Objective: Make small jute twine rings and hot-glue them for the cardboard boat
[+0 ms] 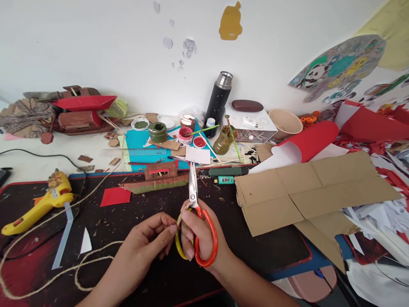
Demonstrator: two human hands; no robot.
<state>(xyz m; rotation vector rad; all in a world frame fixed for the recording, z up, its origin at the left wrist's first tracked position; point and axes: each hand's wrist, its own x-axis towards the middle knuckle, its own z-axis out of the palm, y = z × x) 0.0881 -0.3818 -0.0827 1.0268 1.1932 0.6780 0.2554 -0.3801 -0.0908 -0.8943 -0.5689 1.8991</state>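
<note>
Over the bench (35,166), my left hand (150,241) pinches twine (179,218) reaching my right hand (202,228), which grips the scissors (193,197), blades nearly together. I'd call this positioning the twine; cutting would need those blades spread.

The right hand (203,232) is hiding part of the yellow handle (178,247) of the scissors (193,187), and its fingers are covering some of the pinched twine (179,218). The left forearm (111,273) is blocking a loose cord (38,288), so whether the two are joining is impossible to tell. The bottom edge is cutting off both forearms; the left edge is cropping a black object (4,175), leaving its kind unclear.
</note>
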